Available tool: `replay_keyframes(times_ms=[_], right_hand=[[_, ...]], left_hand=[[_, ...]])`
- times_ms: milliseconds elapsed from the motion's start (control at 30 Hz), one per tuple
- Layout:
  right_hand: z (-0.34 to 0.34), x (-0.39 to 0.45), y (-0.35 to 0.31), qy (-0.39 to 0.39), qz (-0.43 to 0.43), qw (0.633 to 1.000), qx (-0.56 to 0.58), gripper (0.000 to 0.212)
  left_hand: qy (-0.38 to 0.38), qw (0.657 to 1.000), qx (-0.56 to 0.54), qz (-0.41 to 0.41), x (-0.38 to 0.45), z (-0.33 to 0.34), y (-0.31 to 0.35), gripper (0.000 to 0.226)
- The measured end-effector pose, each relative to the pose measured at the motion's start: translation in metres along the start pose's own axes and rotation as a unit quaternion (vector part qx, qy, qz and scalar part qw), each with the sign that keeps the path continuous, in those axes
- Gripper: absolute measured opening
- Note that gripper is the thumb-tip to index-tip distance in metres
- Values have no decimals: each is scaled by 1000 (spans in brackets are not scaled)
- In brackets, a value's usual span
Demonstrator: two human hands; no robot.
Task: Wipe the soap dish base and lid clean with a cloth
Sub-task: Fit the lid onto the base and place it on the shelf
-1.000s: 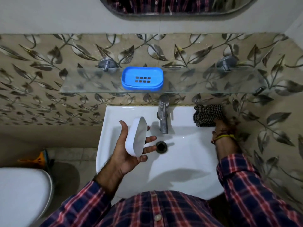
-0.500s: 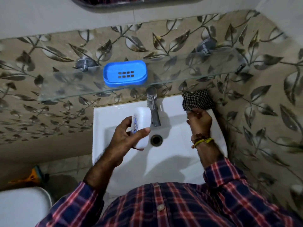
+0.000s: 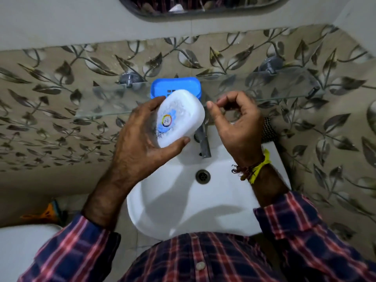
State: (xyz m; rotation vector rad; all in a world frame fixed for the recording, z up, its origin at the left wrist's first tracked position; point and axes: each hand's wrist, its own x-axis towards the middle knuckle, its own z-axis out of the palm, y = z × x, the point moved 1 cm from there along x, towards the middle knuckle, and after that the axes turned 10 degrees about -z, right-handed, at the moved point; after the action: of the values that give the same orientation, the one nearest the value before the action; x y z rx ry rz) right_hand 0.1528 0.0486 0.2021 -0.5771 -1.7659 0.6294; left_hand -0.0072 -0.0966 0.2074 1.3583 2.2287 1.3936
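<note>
L grip clamps white lid by its edges | R grip empty, curled, beside lid | sink clear below

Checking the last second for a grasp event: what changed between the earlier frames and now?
The left hand raised the white lid from over the basin up toward the shelf, printed face to camera. The right hand left the checked cloth without taking it and came in beside the lid, empty, fingers curled. Unchanged: the blue base on the glass shelf, the cloth on the sink corner.
</note>
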Motion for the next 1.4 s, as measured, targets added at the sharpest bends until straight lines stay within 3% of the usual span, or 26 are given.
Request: replay_keyframes(times_ms=[100,233,400,533,700,933,1033,1400], right_hand=[[9,29,-3,-114,-45,992,-41,41],[24,58,12,-308,-6,946,-96,89],[42,75,26,-371,39,927,-43,102],[43,74,34,-342,48,938,14,90],[23,59,31,-236,84,954,168,78],[-14,16,6,-131,195,889,393,57],[-12,1,1,-114,234,873,412,54],[-1,-41,1,-93,317,833,445,44]], left_hand=[[27,996,53,69,21,-22,2,82],[29,998,36,46,46,-35,1,85],[-26,999,2,20,73,-31,0,80],[-41,999,14,17,83,-23,4,76],[-74,997,-5,24,84,-15,15,68],[-162,982,-95,15,52,-4,32,54],[-193,971,-142,-20,30,9,29,52],[-135,967,-190,-107,-22,36,0,51]])
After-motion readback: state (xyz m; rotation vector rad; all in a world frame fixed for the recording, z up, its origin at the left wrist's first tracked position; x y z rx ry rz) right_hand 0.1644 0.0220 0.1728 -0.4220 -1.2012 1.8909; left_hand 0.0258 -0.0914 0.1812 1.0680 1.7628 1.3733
